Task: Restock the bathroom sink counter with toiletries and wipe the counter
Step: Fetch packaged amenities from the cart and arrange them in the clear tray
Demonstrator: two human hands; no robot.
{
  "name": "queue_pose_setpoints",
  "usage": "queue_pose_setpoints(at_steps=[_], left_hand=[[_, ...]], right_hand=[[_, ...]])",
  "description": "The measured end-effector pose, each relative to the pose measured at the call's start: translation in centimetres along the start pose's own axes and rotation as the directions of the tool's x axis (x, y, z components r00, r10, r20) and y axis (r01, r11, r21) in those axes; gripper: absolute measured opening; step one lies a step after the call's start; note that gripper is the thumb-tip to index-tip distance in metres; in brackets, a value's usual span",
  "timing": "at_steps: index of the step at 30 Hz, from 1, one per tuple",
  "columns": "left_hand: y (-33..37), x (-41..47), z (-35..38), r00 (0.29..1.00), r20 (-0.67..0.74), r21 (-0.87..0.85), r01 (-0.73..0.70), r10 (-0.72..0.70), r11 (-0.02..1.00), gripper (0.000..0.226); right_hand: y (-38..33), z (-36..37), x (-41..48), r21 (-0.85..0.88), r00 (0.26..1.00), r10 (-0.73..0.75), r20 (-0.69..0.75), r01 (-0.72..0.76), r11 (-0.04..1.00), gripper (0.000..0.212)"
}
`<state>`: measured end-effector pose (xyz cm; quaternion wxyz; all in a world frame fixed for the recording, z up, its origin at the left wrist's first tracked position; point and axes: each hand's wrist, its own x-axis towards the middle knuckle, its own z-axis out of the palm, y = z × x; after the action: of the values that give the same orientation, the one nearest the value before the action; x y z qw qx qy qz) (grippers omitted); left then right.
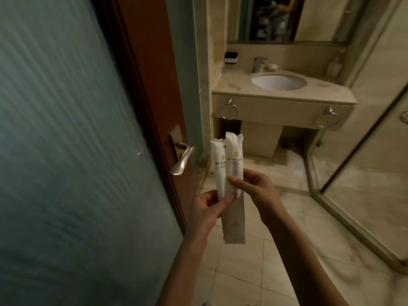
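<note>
Forearms reach out from under the camera, and the left hand (207,208) pinches the lower ends of two white sachets (235,161) between thumb and fingers. Just to its right, the right hand (257,188) has its thumb pressed on the front of the nearer sachet and its fingers curled behind. A longer grey packet (234,226) hangs behind them, below both hands; which hand grips it cannot be told. All three are sealed, so their contents stay hidden.

This looks like the carrying-in step of the restock: the toiletries are at the doorway, well apart from the desk (231,88), which lies ahead of and above the hands. Next, a walk past the door handle (183,160) to the left, then laying the sachets out on the stone beside the sink basin (279,81). Wiping is not yet begun, and no cloth shows. At the desk's back left corner a small holder carries a row of dark bottles (297,57); a faucet (258,62) stands behind the basin.
</note>
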<state>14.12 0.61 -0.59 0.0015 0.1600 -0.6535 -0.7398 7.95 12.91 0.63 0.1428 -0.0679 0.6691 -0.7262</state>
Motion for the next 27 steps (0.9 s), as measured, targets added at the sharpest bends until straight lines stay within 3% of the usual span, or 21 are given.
queue_pose_setpoints(at_steps=[6,12,19,27], left_hand=[[0.3,4.7,0.9,0.988,0.144,0.000,0.058,-0.057,0.998,0.035],[0.2,9.8,3.8,0.960,0.261,0.184,0.051,-0.098,0.982,0.023],[0.9,19.1,8.8,0.959,0.246,0.235,0.084,-0.143,0.968,0.021],[4.1,32.0,17.5,0.975,0.171,0.147,0.117,-0.142,0.982,0.028]], right_hand=[[1.0,-2.0,2.6,-0.032,0.993,0.056,-0.105,-0.060,0.998,0.022],[2.0,-5.1,5.7,0.046,0.958,0.085,-0.274,-0.075,0.996,0.030],[2.3,-10.2,13.6,0.117,0.931,0.114,-0.347,-0.078,0.990,0.026],[-1.8,-19.1,26.5,-0.035,0.948,0.038,-0.315,-0.052,0.998,0.026]])
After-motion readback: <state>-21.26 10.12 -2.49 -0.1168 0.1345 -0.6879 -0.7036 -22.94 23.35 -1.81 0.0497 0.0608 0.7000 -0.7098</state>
